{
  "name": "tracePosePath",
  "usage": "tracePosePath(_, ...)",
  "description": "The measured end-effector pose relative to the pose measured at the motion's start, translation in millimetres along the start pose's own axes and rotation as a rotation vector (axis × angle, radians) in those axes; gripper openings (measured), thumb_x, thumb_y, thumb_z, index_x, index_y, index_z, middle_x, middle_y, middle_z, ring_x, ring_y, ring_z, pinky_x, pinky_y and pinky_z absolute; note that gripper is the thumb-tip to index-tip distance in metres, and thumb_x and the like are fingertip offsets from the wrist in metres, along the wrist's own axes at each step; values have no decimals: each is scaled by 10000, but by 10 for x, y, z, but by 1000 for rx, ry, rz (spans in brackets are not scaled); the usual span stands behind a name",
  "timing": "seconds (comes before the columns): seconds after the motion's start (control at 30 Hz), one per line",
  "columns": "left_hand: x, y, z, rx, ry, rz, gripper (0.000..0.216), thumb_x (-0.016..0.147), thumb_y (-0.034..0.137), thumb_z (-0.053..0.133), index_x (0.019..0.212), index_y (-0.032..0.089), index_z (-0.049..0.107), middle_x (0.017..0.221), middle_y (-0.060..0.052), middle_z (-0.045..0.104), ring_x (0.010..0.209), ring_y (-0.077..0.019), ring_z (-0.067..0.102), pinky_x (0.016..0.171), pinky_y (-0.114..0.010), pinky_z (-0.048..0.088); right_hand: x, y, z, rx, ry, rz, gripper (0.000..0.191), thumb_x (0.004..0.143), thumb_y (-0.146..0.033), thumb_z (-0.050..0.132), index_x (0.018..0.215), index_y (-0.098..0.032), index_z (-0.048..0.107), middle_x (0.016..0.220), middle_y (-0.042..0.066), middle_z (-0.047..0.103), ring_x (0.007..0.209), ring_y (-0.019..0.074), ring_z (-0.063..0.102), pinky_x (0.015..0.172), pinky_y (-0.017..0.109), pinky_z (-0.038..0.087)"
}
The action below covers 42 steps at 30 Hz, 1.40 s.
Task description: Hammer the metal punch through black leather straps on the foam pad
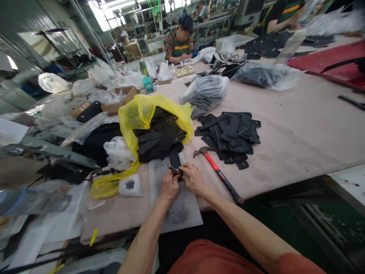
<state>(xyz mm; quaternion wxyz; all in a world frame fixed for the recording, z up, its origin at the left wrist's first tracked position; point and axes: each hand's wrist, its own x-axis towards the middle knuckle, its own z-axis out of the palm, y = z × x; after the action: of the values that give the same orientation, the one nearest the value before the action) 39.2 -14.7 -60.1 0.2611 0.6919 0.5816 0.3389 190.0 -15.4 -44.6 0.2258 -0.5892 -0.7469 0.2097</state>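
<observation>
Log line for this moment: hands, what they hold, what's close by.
left hand: gripping small black piece | right hand: gripping same piece | under hands: grey pad | right of hands: red-handled hammer lying on table

Both hands (182,180) pinching black piece (175,171), hammer (219,174) beside

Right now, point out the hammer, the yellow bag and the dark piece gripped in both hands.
hammer (218,172), head view, on its red handle.
yellow bag (137,114), head view, on its upper fold.
dark piece (174,171), head view, on its exposed end.
</observation>
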Motion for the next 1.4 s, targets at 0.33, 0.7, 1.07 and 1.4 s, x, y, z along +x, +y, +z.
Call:
tracePosePath(0.33, 77, -213, -225, -138, 119, -117, 203, 866, 278, 515, 953, 190, 675, 944, -59, 729, 908, -211, 679, 840, -338, 535, -10, 5, -10, 2, 16, 15, 325, 800, -150, 572, 1092, -275, 645, 1202, 38, 582, 1058, 233, 479, 911, 383, 318)
tracePosePath(0.7, 17, -226, -215, -61, 199, -84, 232, 872, 278, 489, 966, 177, 677, 955, -82, 731, 926, -226, 683, 849, -357, 542, 610, -258, 122, -141, 108, 290, 713, 760, -509, 649, 1311, -109, 440, 1197, 200, 533, 1116, 352, 473, 923, 471, 346)
tracePosePath(1.07, -63, -247, -211, -164, 267, -153, 246, 871, 288, 482, 953, 160, 675, 941, -102, 734, 908, -241, 690, 838, -373, 541, 384, 344, -71, 6, 119, 307, 336, 802, -224, 505, 1122, -161, 585, 869, 105, 681, 787, 237, 656, 677, 312, 484)
tracePosePath(1.4, -38, -292, -196, -188, 282, -189, 256, 855, 303, 493, 924, 155, 690, 873, -115, 734, 867, -259, 697, 808, -391, 550, 1019, 826, -1535, -310, 616, 168, 447, 840, -279, 487, 1247, -108, 555, 1220, 191, 584, 1155, 321, 517, 969, 465, 413)
